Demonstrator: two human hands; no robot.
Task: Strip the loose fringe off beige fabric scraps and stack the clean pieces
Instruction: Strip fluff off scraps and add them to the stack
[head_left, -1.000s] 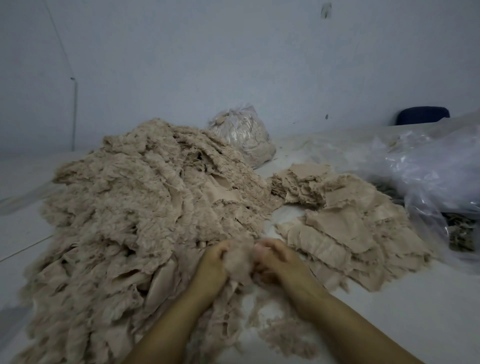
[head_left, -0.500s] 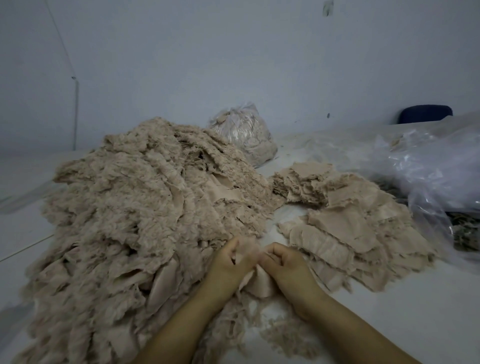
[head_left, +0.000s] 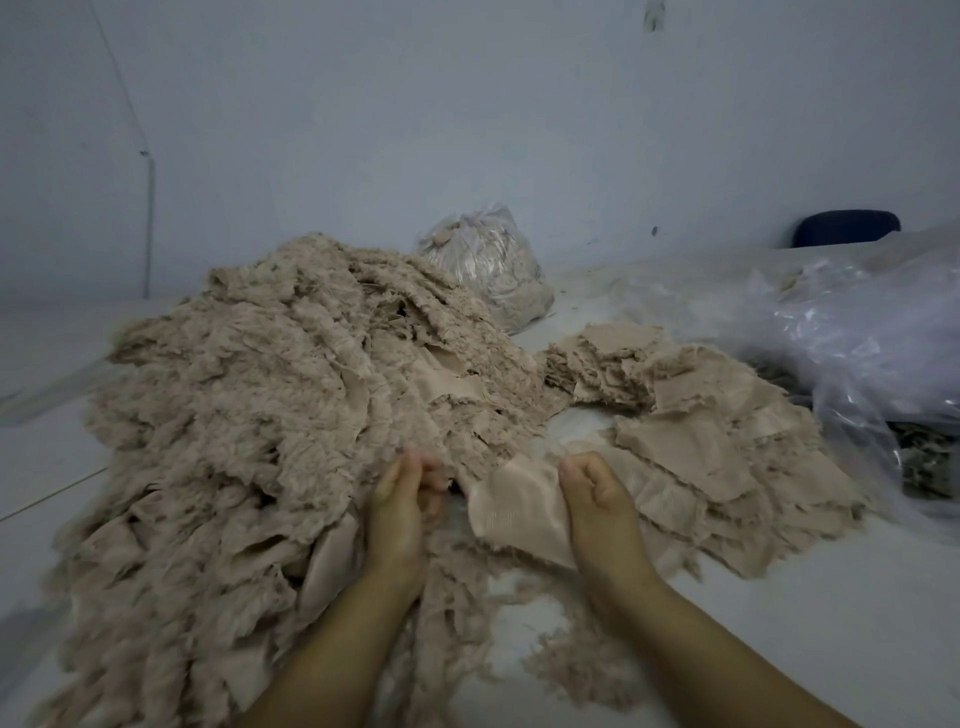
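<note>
A beige fabric scrap (head_left: 514, 512) is stretched low over the surface between my hands. My right hand (head_left: 597, 499) grips its right edge with curled fingers. My left hand (head_left: 402, 501) pinches the frayed fringe at the scrap's left edge, beside a big heap of fringed beige scraps (head_left: 270, 426) on the left. A flatter stack of clean pieces (head_left: 711, 431) lies to the right of my right hand. Pulled-off loose fringe (head_left: 561, 665) lies on the white surface between my forearms.
A clear plastic bag stuffed with beige fluff (head_left: 483, 265) stands behind the heap near the wall. A large crumpled clear plastic bag (head_left: 872, 332) spreads at the right. A dark blue chair back (head_left: 844, 228) shows at the far right.
My hands, close together on a bunched scrap a second ago, have pulled apart. The scrap is now spread flat between them.
</note>
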